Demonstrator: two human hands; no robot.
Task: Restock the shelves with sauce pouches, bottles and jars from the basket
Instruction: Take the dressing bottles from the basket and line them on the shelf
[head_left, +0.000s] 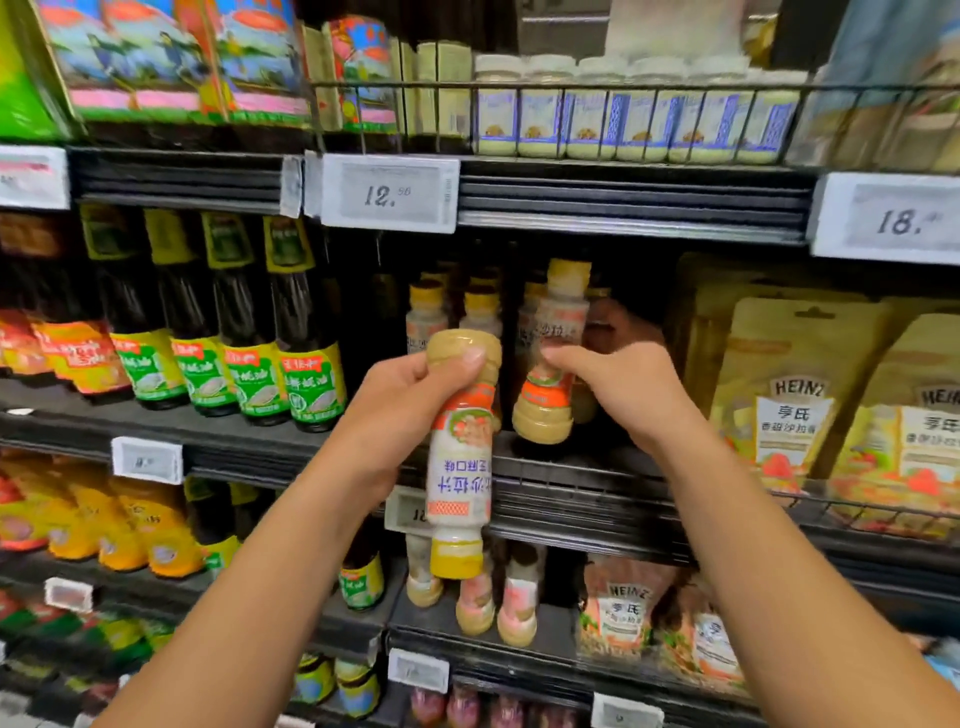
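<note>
A pale plastic dressing bottle with a yellow cap and orange label (549, 364) is held upright, slightly tilted, at the front edge of the black middle shelf (249, 441), the right hand (623, 395) curled round its waist. A second matching bottle (460, 457) is gripped upside down by the left hand (405, 410), just before that edge. Shelving is judged under way: next, the first bottle is to be stood before the row of like bottles (480, 312) and released, the second turned cap-up. To the left stand dark green-labelled bottles (254, 332), to the right gold Heinz pouches (795, 384)

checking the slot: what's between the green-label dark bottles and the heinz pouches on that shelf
Head view: yellow-capped dressing bottles, one gripped by the right hand.
</note>
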